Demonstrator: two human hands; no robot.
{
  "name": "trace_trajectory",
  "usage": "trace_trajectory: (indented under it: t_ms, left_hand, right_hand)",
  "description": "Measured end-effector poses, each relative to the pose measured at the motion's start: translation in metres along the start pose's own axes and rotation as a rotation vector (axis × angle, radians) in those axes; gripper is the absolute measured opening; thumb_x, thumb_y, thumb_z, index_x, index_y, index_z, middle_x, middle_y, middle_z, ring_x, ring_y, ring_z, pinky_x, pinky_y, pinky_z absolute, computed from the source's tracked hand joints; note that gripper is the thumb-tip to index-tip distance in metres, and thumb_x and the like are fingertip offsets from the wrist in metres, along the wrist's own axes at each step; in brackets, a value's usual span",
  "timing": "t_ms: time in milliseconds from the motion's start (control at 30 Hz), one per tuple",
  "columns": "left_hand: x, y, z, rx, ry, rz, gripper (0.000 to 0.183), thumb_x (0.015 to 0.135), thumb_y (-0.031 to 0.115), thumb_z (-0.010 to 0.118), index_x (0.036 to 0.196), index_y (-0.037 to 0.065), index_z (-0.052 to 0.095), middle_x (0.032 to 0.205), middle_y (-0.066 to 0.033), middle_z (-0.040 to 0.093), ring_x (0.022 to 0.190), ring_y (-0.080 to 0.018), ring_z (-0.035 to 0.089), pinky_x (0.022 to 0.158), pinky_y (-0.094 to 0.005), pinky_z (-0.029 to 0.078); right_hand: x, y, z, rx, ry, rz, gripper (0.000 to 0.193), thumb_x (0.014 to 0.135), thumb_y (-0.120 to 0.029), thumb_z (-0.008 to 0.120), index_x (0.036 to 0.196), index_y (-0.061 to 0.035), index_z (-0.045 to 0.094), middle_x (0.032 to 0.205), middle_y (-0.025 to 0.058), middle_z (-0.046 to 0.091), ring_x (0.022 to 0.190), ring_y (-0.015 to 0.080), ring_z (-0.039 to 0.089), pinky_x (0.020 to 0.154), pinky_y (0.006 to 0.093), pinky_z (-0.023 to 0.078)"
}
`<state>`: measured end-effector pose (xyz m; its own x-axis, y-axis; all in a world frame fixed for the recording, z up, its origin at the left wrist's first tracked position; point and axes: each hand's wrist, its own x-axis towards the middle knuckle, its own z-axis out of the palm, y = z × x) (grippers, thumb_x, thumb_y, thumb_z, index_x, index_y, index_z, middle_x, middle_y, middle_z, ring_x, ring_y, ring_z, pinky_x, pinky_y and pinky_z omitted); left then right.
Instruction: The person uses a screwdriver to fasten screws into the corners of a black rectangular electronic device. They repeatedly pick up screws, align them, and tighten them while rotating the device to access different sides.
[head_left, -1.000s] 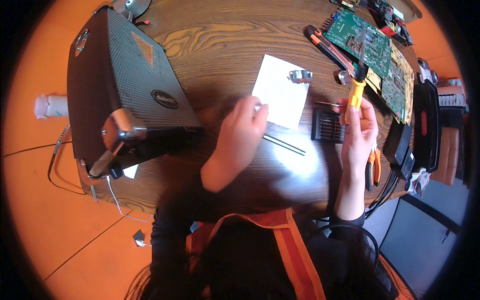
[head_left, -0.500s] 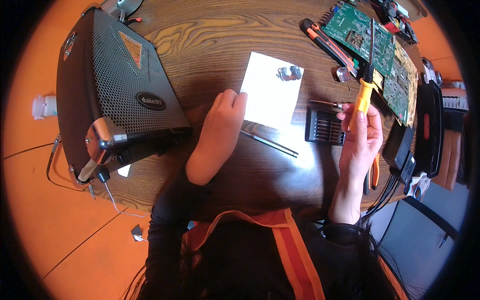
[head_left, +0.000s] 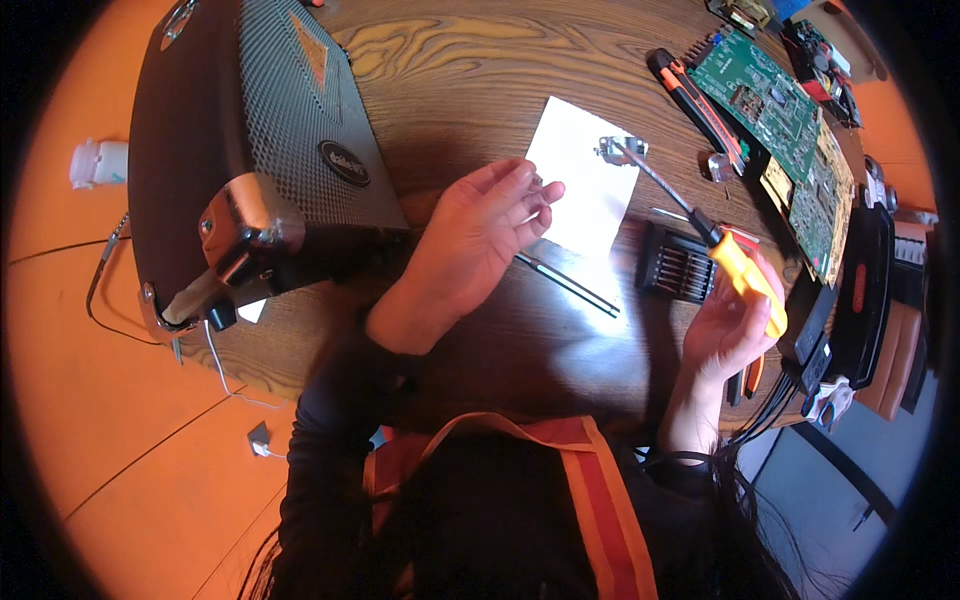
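My right hand (head_left: pixel 725 330) is closed around the yellow handle of a screwdriver (head_left: pixel 742 270). Its shaft slants up and left, and the tip appears at a small shiny metal part (head_left: pixel 618 151); whether they touch I cannot tell. That part lies near the top right corner of a white sheet of paper (head_left: pixel 583 220). Over the sheet's left edge, my left hand (head_left: pixel 480 230) has its fingertips pinched together, with something tiny and dark between them that is too small to name. Just below the paper lie slim black tweezers (head_left: pixel 570 285).
A large black speaker (head_left: pixel 300 130) stands at left. Beside my right hand is a black case of screwdriver bits (head_left: pixel 680 265). Farther right lie an orange-and-black utility knife (head_left: pixel 698 110), a small clear piece (head_left: pixel 719 167), a green circuit board (head_left: pixel 765 95) and orange-handled pliers (head_left: pixel 752 378).
The screwdriver has tipped from upright to slanting down toward the metal part. My left hand has turned and moved right over the paper, its fingertips now showing. The view has shifted slightly.
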<state>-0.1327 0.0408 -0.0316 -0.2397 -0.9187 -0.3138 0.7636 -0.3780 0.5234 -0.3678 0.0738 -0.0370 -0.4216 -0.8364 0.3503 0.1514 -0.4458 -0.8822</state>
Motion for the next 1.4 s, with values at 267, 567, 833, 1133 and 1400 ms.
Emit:
trace_trajectory:
  t_ms: [267,567,833,1133,1400]
  left_hand:
    - [0.001,-0.009,-0.004,-0.251,-0.107,-0.08,0.011,0.091,0.014,0.054,0.094,0.004,0.058,0.097,-0.0059,0.058,0.099,-0.0164,0.054,0.084,-0.0273,0.045]
    - [-0.004,-0.013,0.006,-0.223,-0.024,-0.051,0.011,0.092,0.015,0.053,0.093,0.004,0.058,0.094,-0.0047,0.058,0.096,-0.0144,0.054,0.083,-0.0253,0.047]
    - [-0.004,-0.014,0.006,-0.091,0.046,0.091,0.009,0.092,0.011,0.052,0.094,0.003,0.056,0.095,-0.0063,0.058,0.094,-0.0158,0.056,0.085,-0.027,0.046]
    - [-0.008,-0.011,0.011,0.092,0.033,0.282,0.005,0.091,0.006,0.051,0.093,0.006,0.056,0.093,-0.0056,0.059,0.094,-0.0171,0.056,0.084,-0.0293,0.046]
    - [-0.009,-0.007,0.017,0.091,0.061,0.35,0.013,0.091,0.004,0.049,0.103,0.004,0.054,0.098,-0.0094,0.059,0.096,-0.0208,0.058,0.087,-0.0317,0.046]
  right_hand:
    - [-0.011,-0.006,0.011,-0.114,-0.003,0.018,0.044,0.082,-0.037,0.057,0.094,0.0063,0.056,0.083,0.0152,0.061,0.057,0.0146,0.057,0.04,0.0194,0.041]
    - [-0.012,-0.012,0.01,-0.125,-0.18,0.092,0.042,0.086,-0.035,0.054,0.099,0.005,0.055,0.096,0.0169,0.058,0.068,0.0174,0.058,0.05,0.0206,0.045]
    - [-0.008,-0.009,0.012,-0.269,-0.335,-0.102,0.045,0.086,-0.035,0.057,0.098,0.0076,0.056,0.09,0.0189,0.058,0.062,0.0177,0.056,0.045,0.0214,0.044]
    - [-0.008,-0.01,0.012,-0.26,-0.372,-0.082,0.046,0.086,-0.037,0.058,0.101,0.0065,0.056,0.093,0.0185,0.057,0.065,0.0177,0.056,0.047,0.0219,0.045]
    - [-0.011,0.001,0.01,-0.227,-0.422,-0.076,0.048,0.08,-0.04,0.065,0.097,0.0047,0.06,0.082,0.0131,0.059,0.071,0.0178,0.056,0.059,0.0242,0.047]
